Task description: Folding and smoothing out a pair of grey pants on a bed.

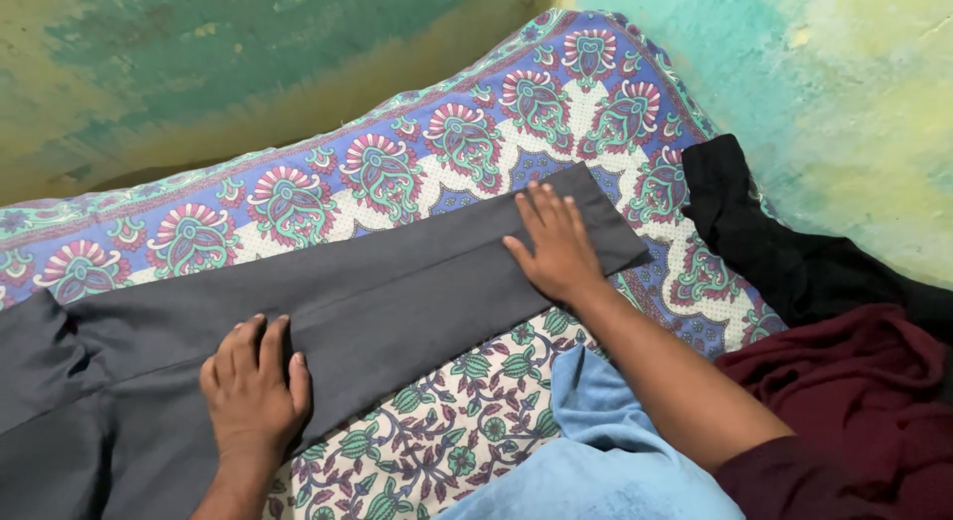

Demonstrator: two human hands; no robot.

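Patterned bedsheet (417, 173) against peeling green-yellow wall (199, 54). Left hand (253, 386), right hand (556, 247) press flat, open, gripping nothing, on grey trousers (397, 292). Black cloth (754, 232) far right.

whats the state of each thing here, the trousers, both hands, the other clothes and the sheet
grey trousers: laid flat across the bed, legs stacked together
left hand: open, palm down on the trousers
right hand: open, fingers spread, pressing flat near the leg end
black garment: crumpled at the bed's edge
maroon cloth: bunched up
light blue cloth: loosely rumpled
patterned bedsheet: spread out under everything
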